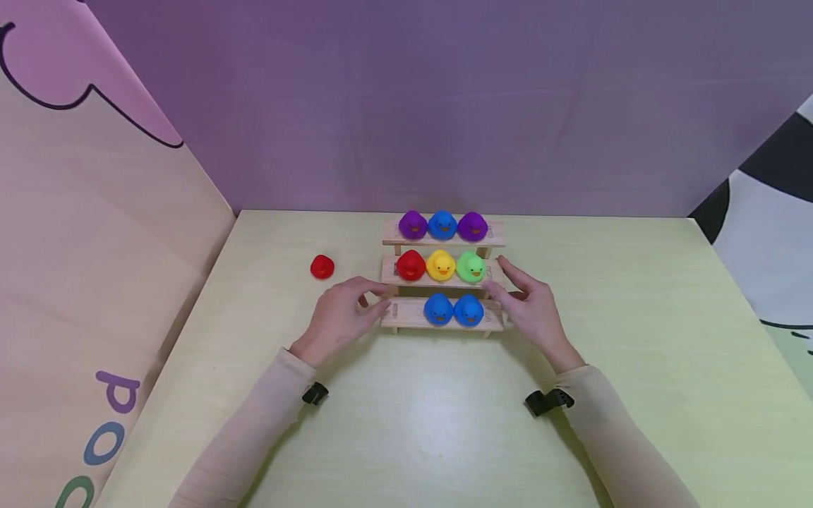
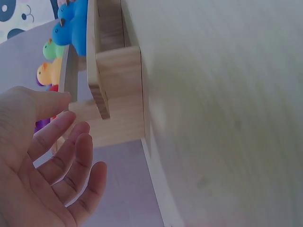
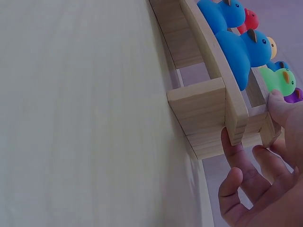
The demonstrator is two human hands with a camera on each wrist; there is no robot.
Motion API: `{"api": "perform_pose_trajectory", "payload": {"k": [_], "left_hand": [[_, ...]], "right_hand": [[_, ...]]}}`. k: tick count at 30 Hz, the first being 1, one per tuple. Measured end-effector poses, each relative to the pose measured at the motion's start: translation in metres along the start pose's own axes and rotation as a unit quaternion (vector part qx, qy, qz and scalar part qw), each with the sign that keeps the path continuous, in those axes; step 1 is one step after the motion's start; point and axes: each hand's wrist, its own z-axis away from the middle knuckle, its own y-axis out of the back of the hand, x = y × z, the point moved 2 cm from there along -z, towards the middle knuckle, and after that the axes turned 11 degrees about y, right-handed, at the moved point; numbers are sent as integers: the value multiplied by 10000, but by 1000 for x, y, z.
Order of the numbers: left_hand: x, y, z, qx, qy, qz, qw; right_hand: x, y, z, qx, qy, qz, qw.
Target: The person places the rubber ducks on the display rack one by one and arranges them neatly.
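A three-tier wooden stand (image 1: 406, 315) bears rubber ducks in rows. The bottom tier holds two blue ducks (image 1: 438, 310), with bare board left of them. On the middle tier sit a red duck (image 1: 411, 265), a yellow duck (image 1: 441, 265) and a green duck (image 1: 471, 267). Two purple ducks (image 1: 413, 226) flank a blue duck (image 1: 442, 225) on top. My left hand (image 1: 346, 314) pinches the stand's left end around the middle tier with thumb and index finger. At the opposite end, my right hand (image 1: 532, 310) grips the middle tier, thumb (image 3: 279, 105) beside the green duck.
A loose red duck (image 1: 322, 267) lies on the pale tabletop (image 1: 419, 423), left of the stand. Behind the table rises a purple backdrop (image 1: 444, 106), with printed panels at the left (image 1: 95, 247) and right (image 1: 775, 226).
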Motion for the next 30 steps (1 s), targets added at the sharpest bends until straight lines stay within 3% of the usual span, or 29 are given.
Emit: {"api": "perform_pose_trajectory", "payload": {"k": [8,13,18,24,30], "left_hand": [[-12,14,-3,185,119,-167,9996],[-21,29,-8,520,77,-196,9984],[-32,43,-14,796,237,-161,9964],[-46,54,-20,867,520,6,9949],[-64,57,-27,687,972,-17,9929]], "right_hand": [[0,0,0,-46,-97,-40,9999],[0,0,1,-43,-98,-19,9999],[0,0,0,-41,-104,-10,9999],[0,0,-1,-39,-113,-6,9999],[0,1,-1,-71,-136,61,9999]]}}
